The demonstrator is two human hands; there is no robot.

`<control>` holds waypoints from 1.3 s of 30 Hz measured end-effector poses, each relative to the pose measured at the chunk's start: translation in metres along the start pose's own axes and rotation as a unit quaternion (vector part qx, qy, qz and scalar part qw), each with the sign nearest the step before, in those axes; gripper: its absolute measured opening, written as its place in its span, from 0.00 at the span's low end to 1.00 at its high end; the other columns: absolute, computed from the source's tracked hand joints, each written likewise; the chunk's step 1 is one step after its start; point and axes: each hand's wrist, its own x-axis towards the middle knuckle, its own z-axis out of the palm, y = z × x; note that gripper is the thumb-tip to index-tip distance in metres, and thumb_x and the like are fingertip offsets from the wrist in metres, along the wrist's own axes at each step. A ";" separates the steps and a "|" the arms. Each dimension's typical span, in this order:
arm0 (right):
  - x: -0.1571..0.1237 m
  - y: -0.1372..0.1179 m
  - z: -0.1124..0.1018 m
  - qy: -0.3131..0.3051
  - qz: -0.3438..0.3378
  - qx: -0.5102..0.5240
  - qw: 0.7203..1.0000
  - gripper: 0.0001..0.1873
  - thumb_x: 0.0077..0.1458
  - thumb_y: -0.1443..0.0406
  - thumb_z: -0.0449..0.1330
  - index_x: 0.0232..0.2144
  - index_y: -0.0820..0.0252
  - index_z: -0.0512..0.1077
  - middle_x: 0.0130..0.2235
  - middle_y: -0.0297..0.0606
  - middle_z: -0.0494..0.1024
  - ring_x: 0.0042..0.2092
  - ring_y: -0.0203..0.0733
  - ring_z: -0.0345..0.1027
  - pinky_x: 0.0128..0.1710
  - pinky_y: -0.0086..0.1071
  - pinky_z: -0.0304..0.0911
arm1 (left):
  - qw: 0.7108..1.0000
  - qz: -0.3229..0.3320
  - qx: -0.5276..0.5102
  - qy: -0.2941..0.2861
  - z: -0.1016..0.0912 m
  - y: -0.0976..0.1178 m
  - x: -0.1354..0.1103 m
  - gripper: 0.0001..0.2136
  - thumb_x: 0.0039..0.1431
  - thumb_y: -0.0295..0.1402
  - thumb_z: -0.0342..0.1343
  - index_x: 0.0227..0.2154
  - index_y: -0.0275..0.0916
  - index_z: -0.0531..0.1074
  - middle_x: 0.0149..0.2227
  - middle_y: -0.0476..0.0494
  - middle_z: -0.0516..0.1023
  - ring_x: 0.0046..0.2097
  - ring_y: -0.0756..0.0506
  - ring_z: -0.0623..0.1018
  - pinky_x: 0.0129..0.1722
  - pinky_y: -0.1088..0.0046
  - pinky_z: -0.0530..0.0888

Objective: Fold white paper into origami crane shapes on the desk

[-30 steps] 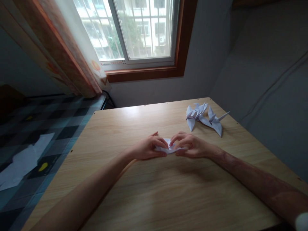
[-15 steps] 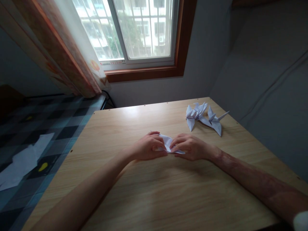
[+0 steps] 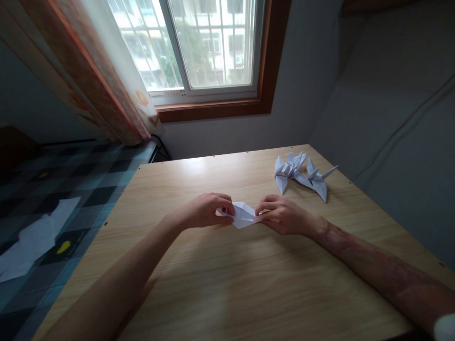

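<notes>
Between my hands is a white sheet of folded paper (image 3: 243, 216), its creased middle showing and its two ends partly covered by fingers. My left hand (image 3: 208, 210) pinches the left end between thumb and fingers. At the opposite end, my right hand (image 3: 280, 214) is closed on the paper's right tip. The paper is held at or just above the wooden table (image 3: 199, 293); I cannot tell whether it touches. Several folded paper cranes (image 3: 289, 168) sit together beyond my right hand, wings and pointed tips sticking out.
Left of the table, a bed with a checked cover (image 3: 95, 201) bears loose white paper (image 3: 37, 239). A window (image 3: 213, 47) and a patterned curtain (image 3: 106, 94) stand behind the table. A grey wall (image 3: 401, 118) with a cable runs along the right.
My left hand has moved left, away from my right hand, and the paper between them is more stretched out and flatter. My right hand has shifted only slightly. The cranes have stayed put.
</notes>
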 end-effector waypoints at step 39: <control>0.008 -0.016 -0.044 -0.217 0.246 0.227 0.917 0.10 0.63 0.59 0.71 0.42 0.59 0.85 0.35 0.33 0.84 0.34 0.36 0.72 0.33 0.27 0.60 | 0.992 0.036 -0.061 -0.108 0.024 0.010 0.009 0.11 0.71 0.39 0.63 0.33 0.39 0.78 0.32 0.46 0.77 0.36 0.47 0.75 0.38 0.72 0.68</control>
